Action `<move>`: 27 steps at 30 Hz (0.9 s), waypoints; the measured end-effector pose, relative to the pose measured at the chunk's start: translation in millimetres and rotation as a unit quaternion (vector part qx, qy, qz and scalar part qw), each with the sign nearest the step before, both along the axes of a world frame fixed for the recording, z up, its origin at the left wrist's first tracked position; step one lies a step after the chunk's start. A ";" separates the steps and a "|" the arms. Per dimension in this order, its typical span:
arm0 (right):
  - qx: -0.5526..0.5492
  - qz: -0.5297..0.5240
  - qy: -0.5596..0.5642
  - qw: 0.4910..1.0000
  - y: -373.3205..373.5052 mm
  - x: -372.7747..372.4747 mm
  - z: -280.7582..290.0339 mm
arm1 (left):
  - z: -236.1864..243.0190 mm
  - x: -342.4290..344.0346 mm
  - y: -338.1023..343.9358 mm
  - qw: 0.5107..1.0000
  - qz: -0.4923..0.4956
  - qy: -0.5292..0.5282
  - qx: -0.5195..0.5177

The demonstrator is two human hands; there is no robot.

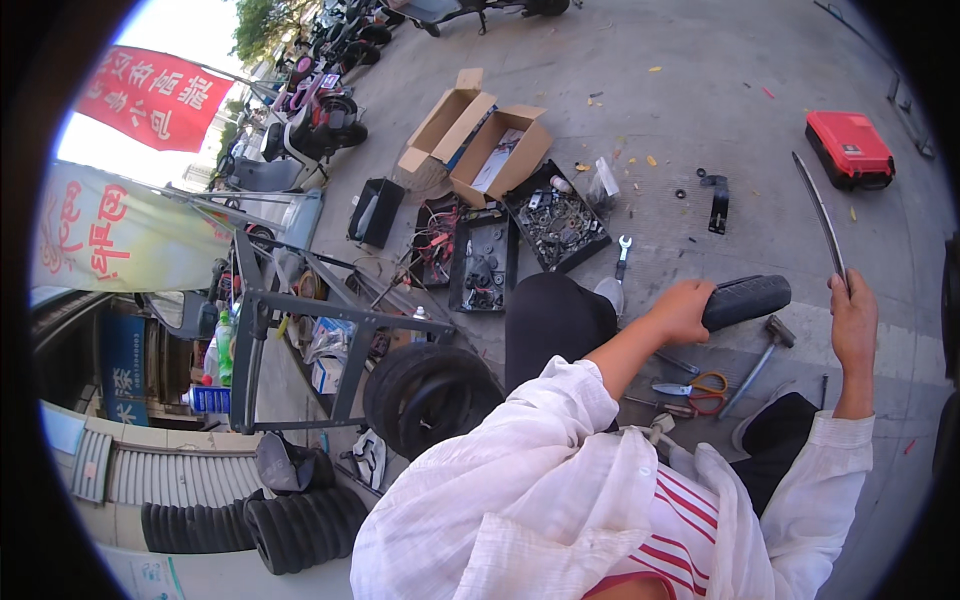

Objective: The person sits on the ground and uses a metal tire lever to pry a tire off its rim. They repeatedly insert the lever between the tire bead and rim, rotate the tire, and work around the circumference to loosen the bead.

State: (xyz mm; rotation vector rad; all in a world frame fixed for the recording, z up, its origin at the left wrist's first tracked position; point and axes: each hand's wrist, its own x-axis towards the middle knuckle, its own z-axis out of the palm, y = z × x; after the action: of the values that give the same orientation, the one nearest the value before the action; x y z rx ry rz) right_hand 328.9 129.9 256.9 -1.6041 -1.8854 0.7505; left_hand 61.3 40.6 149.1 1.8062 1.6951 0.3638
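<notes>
My left hand (686,314) is closed round a small black tyre (752,300), held out in front of me above the pavement. At the right, my right hand (852,305) grips a long, thin, curved metal bar (818,205), held upright with its tip pointing away from me. Below the tyre lie a hammer (768,348), orange-handled scissors (708,388), a screwdriver (655,404) and other metal tools. A wrench (624,262) and a black bracket (718,205) lie farther forward on the ground.
Black parts trays (484,290) and open cardboard boxes (495,145) lie ahead-left. A red case (848,148) sits at the right. Loose tyres (420,395), a metal frame (300,315) and stacked black tyres (300,525) are to my left, with parked scooters (320,125) and banners beyond.
</notes>
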 end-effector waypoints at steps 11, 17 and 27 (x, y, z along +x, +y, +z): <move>0.120 0.057 -0.076 0.988 -17.3 1.9 -3.9 | 8.4 18.7 4.7 0.986 0.151 0.059 0.045; 0.050 0.054 -0.132 0.989 -20.7 8.5 7.8 | 3.9 23.7 1.7 0.984 0.140 0.108 0.036; -0.018 0.060 -0.146 0.987 -39.5 -4.0 31.6 | -9.4 18.7 -1.5 0.984 0.093 0.124 0.082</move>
State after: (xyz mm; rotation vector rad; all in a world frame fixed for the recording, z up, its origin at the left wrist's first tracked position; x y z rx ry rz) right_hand 324.9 90.4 288.5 -1.7119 -2.2033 0.6289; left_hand 80.0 39.1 139.7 1.8776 2.0699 0.3796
